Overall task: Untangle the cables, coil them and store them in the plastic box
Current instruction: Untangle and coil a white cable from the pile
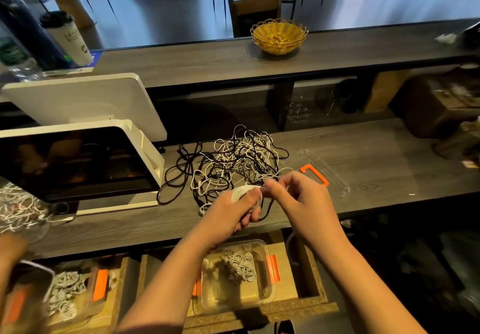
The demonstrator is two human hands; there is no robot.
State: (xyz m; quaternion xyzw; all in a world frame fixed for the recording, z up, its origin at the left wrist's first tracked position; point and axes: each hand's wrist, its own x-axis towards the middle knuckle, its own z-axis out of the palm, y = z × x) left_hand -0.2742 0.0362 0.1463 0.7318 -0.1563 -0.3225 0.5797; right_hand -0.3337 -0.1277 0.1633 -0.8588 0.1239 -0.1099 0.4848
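Cable tangle (pixel 228 162) on counter (pixel 363 157), lid (pixel 322 172) right, plastic box (pixel 233 276) below.

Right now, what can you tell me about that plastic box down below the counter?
The plastic box is clear and rectangular with rounded corners and orange clips on its ends. It sits open, lid off, on a wooden shelf beneath the counter, below the hands. Inside lies a bundle of coiled white cables toward the far end; the near part shows bare bottom. Nothing grips it.

Left hand (pixel 239 207) hides most of white coil (pixel 240 191); bottom-left box (pixel 59 297) blurred, cut off.
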